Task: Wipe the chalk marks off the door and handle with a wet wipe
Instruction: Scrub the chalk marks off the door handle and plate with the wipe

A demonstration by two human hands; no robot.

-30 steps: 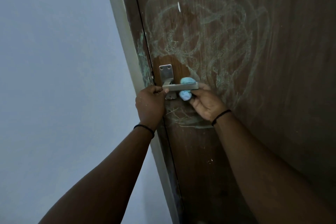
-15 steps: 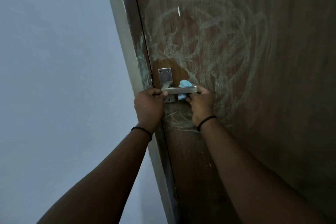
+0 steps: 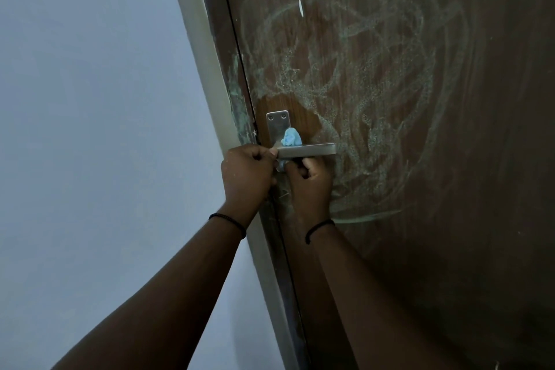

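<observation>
A brown wooden door (image 3: 450, 219) carries pale swirling chalk marks (image 3: 360, 75) over its upper middle. A silver lever handle (image 3: 312, 149) on a metal plate (image 3: 277, 126) sits near the door's left edge, with a clean brown patch just around the plate. My left hand (image 3: 244, 176) grips the inner end of the lever. My right hand (image 3: 309, 182) is under the lever, holding a crumpled blue wet wipe (image 3: 290, 138) that sticks up behind the lever against the plate.
A grey-beige door frame (image 3: 204, 75) with chalk smears on its inner edge (image 3: 237, 105) runs down the left of the door. A plain pale blue wall (image 3: 90, 129) fills the left side. Both wrists wear thin black bands.
My right hand has slid left along the lever from its outer end toward the plate, taking the wipe with it. The left hand stays on the lever's inner end.
</observation>
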